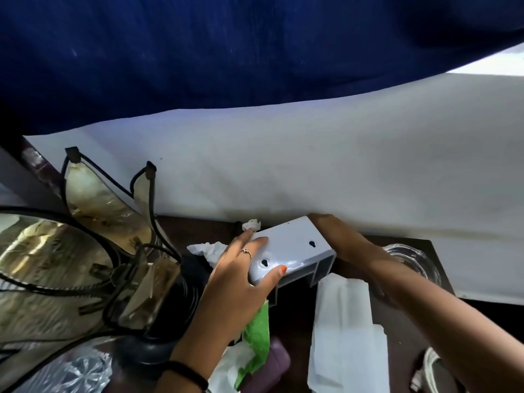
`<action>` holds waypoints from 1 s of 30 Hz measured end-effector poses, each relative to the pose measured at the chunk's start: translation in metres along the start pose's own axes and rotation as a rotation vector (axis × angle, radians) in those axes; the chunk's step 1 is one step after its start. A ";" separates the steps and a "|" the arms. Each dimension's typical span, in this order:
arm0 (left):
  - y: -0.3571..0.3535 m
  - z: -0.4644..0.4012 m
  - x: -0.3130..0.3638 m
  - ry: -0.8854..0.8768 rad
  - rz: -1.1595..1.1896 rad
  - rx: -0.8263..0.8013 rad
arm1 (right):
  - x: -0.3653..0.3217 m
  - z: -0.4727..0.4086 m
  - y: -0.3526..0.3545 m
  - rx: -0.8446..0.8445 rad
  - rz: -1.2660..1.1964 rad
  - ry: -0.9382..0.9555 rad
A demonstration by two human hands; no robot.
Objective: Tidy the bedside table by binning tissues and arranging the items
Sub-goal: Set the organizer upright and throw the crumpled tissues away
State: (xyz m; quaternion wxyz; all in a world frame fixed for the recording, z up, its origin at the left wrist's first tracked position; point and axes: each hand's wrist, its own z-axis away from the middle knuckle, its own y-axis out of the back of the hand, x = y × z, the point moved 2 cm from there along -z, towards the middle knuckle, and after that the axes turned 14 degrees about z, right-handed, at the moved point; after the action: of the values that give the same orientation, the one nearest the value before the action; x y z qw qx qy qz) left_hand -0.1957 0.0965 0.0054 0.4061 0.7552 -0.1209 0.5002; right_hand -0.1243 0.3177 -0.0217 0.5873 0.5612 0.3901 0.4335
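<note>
Both hands are gripping the white plastic box (295,246): left hand (241,268) clasping its near-left end, right hand (340,239) its far-right end. Crumpled tissues (208,251) are lying left of the box, a lamp (85,251) crowding farther left, a glass ashtray (411,258) sitting right.

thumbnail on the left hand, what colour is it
Orange, seen in the head view, pressed on the white box.
</note>
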 end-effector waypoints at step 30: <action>0.008 0.008 0.035 0.254 -0.136 -0.059 | 0.089 0.248 0.021 0.233 -0.410 -0.978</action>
State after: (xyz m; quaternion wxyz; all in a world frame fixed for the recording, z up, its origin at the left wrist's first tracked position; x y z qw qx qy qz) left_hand -0.1784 0.0930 0.0376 0.4730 0.6800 -0.0318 0.5593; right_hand 0.1373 0.3224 0.0177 0.7067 0.6713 0.2181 -0.0476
